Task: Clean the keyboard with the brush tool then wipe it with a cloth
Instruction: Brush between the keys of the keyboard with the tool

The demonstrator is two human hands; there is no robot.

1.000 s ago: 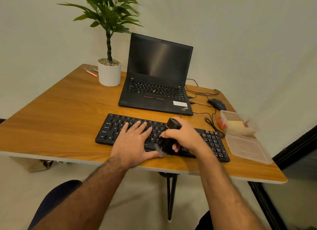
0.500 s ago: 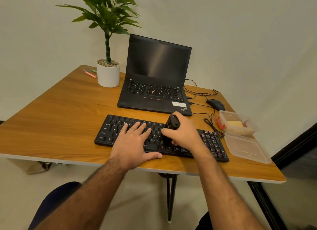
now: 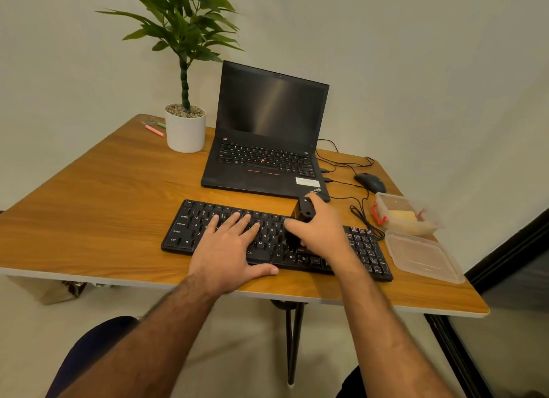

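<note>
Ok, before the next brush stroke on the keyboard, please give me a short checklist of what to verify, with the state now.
1. Left hand lies flat on the keyboard and steadies it: ok.
2. Right hand grips the brush: ok.
3. Bristles touch the keys: cannot tell, the hand hides them.
4. Cables stay off the keys: ok, they lie beside the right end.
5. Cloth ready for wiping: cannot tell, none is clearly visible.
6. Open box stands apart from the keyboard: ok.

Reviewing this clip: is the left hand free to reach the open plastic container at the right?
Probably not directly: the left hand lies flat on the keyboard, and the right hand, gripping the brush tool, sits between it and the container.
</note>
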